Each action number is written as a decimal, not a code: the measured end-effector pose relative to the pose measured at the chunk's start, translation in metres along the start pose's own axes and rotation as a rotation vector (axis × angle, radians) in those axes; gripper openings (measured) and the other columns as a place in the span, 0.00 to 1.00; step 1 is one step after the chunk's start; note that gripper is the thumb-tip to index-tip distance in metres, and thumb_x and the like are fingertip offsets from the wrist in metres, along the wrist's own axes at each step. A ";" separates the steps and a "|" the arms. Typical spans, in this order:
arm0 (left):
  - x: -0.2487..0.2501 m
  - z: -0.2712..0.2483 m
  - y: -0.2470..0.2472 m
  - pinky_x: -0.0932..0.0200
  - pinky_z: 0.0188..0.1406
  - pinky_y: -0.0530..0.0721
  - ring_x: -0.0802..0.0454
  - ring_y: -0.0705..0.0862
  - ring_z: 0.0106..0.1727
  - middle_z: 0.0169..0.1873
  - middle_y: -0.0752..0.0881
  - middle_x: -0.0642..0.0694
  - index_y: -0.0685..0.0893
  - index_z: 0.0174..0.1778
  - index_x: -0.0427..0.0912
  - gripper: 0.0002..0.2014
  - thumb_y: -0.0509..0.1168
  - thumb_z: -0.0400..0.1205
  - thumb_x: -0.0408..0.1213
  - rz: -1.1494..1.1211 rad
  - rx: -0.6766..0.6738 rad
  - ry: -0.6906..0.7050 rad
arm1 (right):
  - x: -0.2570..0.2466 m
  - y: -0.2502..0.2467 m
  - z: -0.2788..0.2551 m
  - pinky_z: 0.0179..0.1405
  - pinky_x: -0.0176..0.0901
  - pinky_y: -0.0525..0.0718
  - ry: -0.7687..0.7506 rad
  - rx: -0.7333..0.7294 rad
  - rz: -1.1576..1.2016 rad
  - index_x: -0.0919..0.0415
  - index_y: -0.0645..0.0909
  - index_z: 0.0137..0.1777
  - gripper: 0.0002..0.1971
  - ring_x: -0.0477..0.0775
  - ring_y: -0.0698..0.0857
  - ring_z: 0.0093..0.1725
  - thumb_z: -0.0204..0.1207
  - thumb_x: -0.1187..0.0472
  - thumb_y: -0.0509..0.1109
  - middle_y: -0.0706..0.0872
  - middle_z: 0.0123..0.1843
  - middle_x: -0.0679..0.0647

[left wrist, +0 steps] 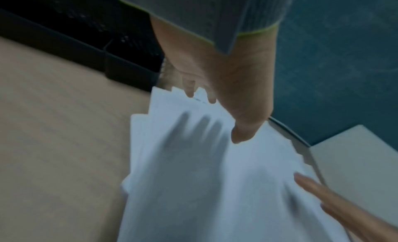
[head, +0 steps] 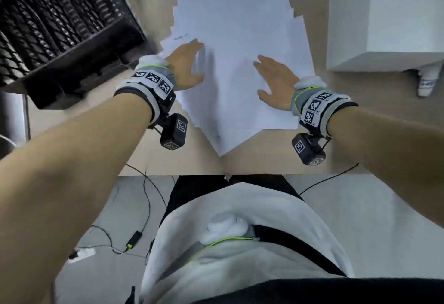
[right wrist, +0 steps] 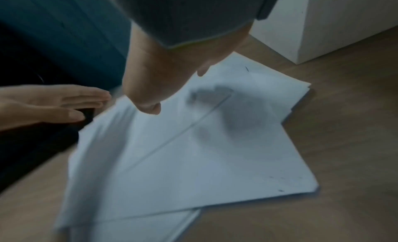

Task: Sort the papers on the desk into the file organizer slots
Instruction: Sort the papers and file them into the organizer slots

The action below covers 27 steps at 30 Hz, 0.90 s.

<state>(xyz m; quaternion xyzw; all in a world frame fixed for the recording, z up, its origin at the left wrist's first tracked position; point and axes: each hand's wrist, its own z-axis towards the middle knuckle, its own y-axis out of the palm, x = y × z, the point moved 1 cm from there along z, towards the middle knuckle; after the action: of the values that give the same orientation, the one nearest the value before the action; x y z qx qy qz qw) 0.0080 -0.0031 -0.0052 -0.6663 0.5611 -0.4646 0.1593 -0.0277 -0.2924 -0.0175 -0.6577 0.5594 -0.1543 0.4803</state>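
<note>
Head view shows your left hand and right hand flat, fingers straight, probably just above the fanned papers on the tabletop; the file organizer lies left, nearer your left hand.

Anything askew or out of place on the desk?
Yes: the papers lie fanned and skewed, corners jutting in different directions, not a squared stack. Both the left hand and right hand are open over them. The black mesh organizer looks undisturbed.
</note>
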 end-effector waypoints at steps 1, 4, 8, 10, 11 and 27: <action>0.001 0.001 0.004 0.52 0.83 0.53 0.46 0.54 0.85 0.84 0.54 0.41 0.53 0.85 0.41 0.41 0.68 0.80 0.45 -0.026 -0.027 -0.053 | 0.006 0.005 0.000 0.84 0.58 0.51 0.016 -0.077 -0.032 0.60 0.45 0.85 0.37 0.56 0.45 0.86 0.83 0.50 0.59 0.43 0.87 0.56; -0.007 -0.002 0.017 0.49 0.75 0.68 0.41 0.70 0.77 0.76 0.71 0.37 0.64 0.80 0.38 0.41 0.68 0.72 0.50 -0.187 0.026 -0.188 | 0.014 0.013 -0.004 0.84 0.56 0.50 0.040 -0.196 -0.073 0.61 0.44 0.85 0.37 0.55 0.43 0.86 0.83 0.50 0.59 0.40 0.87 0.56; -0.010 0.004 0.025 0.56 0.52 0.74 0.43 0.79 0.61 0.61 0.80 0.42 0.71 0.71 0.39 0.30 0.72 0.75 0.40 -0.159 0.128 -0.298 | 0.018 0.006 0.001 0.84 0.50 0.48 0.050 -0.225 0.055 0.58 0.48 0.86 0.33 0.51 0.44 0.86 0.84 0.54 0.56 0.41 0.87 0.51; -0.010 0.010 0.026 0.56 0.53 0.71 0.45 0.77 0.63 0.62 0.77 0.43 0.68 0.72 0.39 0.35 0.74 0.72 0.44 -0.161 0.135 -0.295 | 0.024 0.001 0.004 0.84 0.47 0.49 0.071 -0.226 0.141 0.55 0.53 0.85 0.30 0.49 0.46 0.86 0.84 0.55 0.56 0.45 0.87 0.47; -0.011 0.013 0.026 0.55 0.54 0.71 0.44 0.76 0.64 0.63 0.77 0.42 0.68 0.71 0.39 0.36 0.75 0.70 0.46 -0.141 0.150 -0.304 | 0.027 -0.002 0.005 0.83 0.47 0.49 0.079 -0.228 0.168 0.53 0.55 0.85 0.29 0.48 0.47 0.85 0.84 0.56 0.55 0.46 0.87 0.45; -0.032 0.034 0.016 0.43 0.65 0.74 0.36 0.71 0.68 0.70 0.72 0.40 0.70 0.74 0.43 0.42 0.79 0.66 0.50 0.047 0.184 -0.392 | 0.027 -0.010 0.014 0.79 0.41 0.63 0.339 0.021 0.796 0.57 0.75 0.74 0.19 0.48 0.65 0.81 0.83 0.63 0.62 0.68 0.81 0.49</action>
<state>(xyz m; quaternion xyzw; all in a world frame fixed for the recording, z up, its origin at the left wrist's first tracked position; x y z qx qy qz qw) 0.0269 0.0097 -0.0485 -0.7134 0.4898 -0.3716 0.3362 -0.0032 -0.3105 -0.0253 -0.3511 0.8388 -0.0687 0.4103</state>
